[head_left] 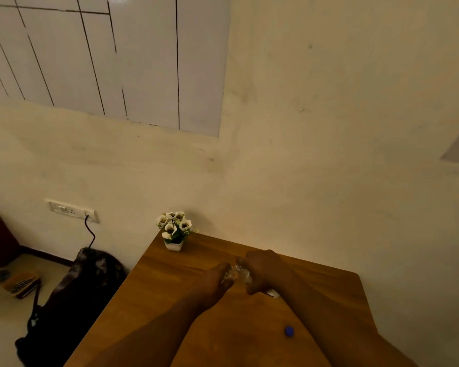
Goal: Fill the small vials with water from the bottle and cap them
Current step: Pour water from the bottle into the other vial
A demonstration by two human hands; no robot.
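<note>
— Bottle (pixel 245 274)?
— Tilted mid-surface (pixel 170 287), right hand (pixel 265 268) closed around it; left hand (pixel 217 279) clasps a blurred vial (pixel 229 274).
— Around?
— Blue cap (pixel 289 331) nearer; flower pot (pixel 174 231) at the far corner.

A cream plaster wall (pixel 329 128) fills most of the view — dim, warm light. A white panel (pixel 104 56) with dark lines hangs upper left. A wooden table (pixel 149 300) meets the wall, a small potted flower (pixel 174 230) at its corner. A socket strip (pixel 72 210) feeds a black cable (pixel 90 231) — a dark bag (pixel 72 300) slumps on the pale floor (pixel 0 327).
</note>
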